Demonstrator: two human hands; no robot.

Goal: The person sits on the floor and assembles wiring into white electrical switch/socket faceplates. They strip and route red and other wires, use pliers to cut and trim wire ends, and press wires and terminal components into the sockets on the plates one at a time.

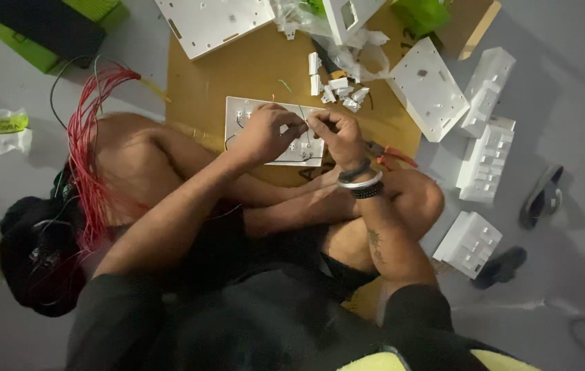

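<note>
I sit cross-legged on the floor over a sheet of brown cardboard (251, 69). A white switch plate (241, 117) lies on it in front of my legs, partly hidden by my hands. My left hand (268, 130) and my right hand (335, 134) meet above the plate, fingertips pinched together on a thin dark wire (302, 113). Bracelets circle my right wrist (361, 182). Pliers with red handles (392, 154) lie just right of my right hand.
A bundle of red wires (90, 137) drapes over my left knee. Small white switch modules (337, 89) lie beyond the plate. More white plates (426, 89) and switch boards (488, 158) sit to the right. Two sandals (543, 196) rest on the grey floor.
</note>
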